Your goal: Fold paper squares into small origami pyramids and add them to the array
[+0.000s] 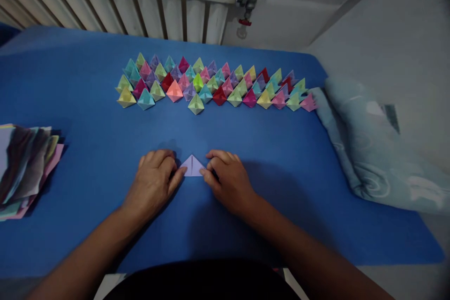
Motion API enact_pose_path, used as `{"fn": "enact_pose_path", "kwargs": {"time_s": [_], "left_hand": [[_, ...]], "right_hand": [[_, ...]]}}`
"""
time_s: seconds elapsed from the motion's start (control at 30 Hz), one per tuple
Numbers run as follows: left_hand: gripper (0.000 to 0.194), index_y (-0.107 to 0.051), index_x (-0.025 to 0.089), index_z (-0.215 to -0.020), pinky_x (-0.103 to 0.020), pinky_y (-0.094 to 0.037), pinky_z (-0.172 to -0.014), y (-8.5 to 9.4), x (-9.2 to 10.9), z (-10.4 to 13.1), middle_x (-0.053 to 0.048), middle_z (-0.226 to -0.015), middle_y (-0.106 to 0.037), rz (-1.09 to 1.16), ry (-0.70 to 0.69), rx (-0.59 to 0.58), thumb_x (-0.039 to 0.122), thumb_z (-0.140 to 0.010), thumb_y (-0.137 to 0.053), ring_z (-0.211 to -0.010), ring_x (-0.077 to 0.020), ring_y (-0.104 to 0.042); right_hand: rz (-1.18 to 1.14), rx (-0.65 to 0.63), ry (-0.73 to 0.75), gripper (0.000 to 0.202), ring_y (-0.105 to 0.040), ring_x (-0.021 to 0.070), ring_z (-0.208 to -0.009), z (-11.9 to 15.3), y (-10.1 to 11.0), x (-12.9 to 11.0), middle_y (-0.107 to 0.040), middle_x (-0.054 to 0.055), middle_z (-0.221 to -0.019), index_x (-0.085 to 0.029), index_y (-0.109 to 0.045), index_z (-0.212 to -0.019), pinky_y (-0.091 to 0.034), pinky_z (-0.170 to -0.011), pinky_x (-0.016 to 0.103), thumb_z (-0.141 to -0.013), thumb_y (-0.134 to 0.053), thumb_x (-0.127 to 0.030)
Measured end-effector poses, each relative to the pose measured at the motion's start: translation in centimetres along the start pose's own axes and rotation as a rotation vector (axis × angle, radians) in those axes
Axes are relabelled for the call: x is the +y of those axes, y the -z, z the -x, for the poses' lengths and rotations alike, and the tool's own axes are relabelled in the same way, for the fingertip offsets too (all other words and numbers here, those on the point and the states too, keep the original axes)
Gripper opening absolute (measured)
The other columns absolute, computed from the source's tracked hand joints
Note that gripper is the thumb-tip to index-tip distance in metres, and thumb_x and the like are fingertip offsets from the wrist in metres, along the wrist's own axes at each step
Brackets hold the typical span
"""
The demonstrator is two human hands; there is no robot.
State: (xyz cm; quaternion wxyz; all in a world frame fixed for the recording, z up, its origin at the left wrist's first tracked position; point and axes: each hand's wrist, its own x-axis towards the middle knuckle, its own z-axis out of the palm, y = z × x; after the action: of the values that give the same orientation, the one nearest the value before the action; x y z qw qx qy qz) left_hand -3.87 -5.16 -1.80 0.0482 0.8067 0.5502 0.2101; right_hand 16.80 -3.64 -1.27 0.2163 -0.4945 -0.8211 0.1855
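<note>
Both grips (152,179) (229,179) touch a lilac paper triangle (192,167)

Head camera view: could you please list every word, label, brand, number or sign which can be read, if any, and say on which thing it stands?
No readable text anywhere.
Lilac folded paper: only crease lines visible.
Small folded pieces and paper stack: no legible writing.
Blue-green cloth: pale swirls, not letters; the dark patch beside it is too unclear to read.
</note>
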Motion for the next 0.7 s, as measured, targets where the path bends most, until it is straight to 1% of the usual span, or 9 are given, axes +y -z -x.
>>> {"fn": "enact_pose_path", "kwargs": {"time_s": [0.27, 0.47, 0.6, 0.7], "left_hand": [[0.030, -0.058, 0.018, -0.075, -0.043, -0.045, -0.075, -0.18, 0.25, 0.13, -0.011, -0.097, -0.064, -0.086, -0.010, 0.035, 0.038, -0.096, -0.048, -0.088, -0.0264, -0.057], [0.026, -0.057, 0.018, -0.082, -0.041, -0.044, -0.073, -0.25, 0.42, 0.25, -0.011, -0.095, -0.064, -0.097, -0.012, 0.065, 0.038, -0.096, -0.048, -0.087, -0.0253, -0.058], [0.020, -0.061, 0.018, -0.089, -0.039, -0.043, -0.071, -0.13, 0.55, 0.25, -0.010, -0.097, -0.065, -0.133, -0.078, 0.110, 0.032, -0.097, -0.049, -0.086, -0.0242, -0.057], [0.018, -0.066, 0.019, -0.100, -0.039, -0.042, -0.071, -0.01, 0.52, 0.30, -0.010, -0.098, -0.068, -0.140, -0.187, 0.112, 0.022, -0.096, -0.048, -0.087, -0.0246, -0.058]], "right_hand": [[0.031, 0.063, 0.030, 0.015, -0.063, 0.0227, -0.095, 0.06, -0.32, 0.03, -0.069, 0.009, -0.108, -0.019, -0.060, -0.076, -0.044, -0.081, 0.039, -0.090, -0.058, -0.023], [0.051, 0.073, 0.039, 0.016, -0.063, 0.0226, -0.093, 0.08, -0.37, 0.06, -0.069, 0.009, -0.106, -0.019, -0.059, -0.075, -0.044, -0.080, 0.039, -0.091, -0.057, -0.023], [0.046, 0.065, 0.040, 0.015, -0.063, 0.0234, -0.094, 0.09, -0.35, 0.02, -0.069, 0.010, -0.107, -0.018, -0.059, -0.075, -0.044, -0.080, 0.039, -0.090, -0.058, -0.022], [0.052, 0.042, 0.024, 0.016, -0.063, 0.0238, -0.094, 0.04, -0.32, -0.04, -0.069, 0.010, -0.108, -0.018, -0.060, -0.075, -0.044, -0.082, 0.040, -0.090, -0.059, -0.023]]}}
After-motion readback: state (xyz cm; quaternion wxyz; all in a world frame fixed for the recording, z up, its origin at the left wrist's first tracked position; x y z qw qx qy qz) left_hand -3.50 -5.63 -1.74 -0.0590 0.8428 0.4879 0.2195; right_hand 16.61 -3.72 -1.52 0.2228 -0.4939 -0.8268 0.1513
